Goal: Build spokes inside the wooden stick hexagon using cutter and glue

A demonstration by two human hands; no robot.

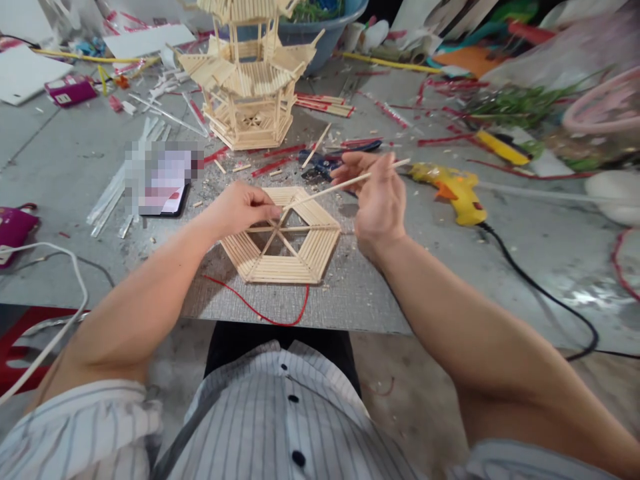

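Observation:
A hexagonal frame of thin wooden sticks [325,247] lies flat on the table before me, its open middle crossed by spokes. A long wooden stick [330,191] slants up to the right above it. My left hand [245,210] is closed in a pinch at the stick's lower end, over the frame's upper left part. Near the stick's other end, my right hand [379,200] holds it between thumb and fingers, just right of the frame; the tip pokes out past the thumb. Dark-blue-handled pliers [320,163] lie behind the right hand, partly hidden.
A tiered stick pagoda model [250,87] stands at the back. A yellow glue gun [457,190] with a black cord lies to the right. At left are a phone [167,180] and clear glue sticks [113,180]. A red string [270,320] hangs near the front edge.

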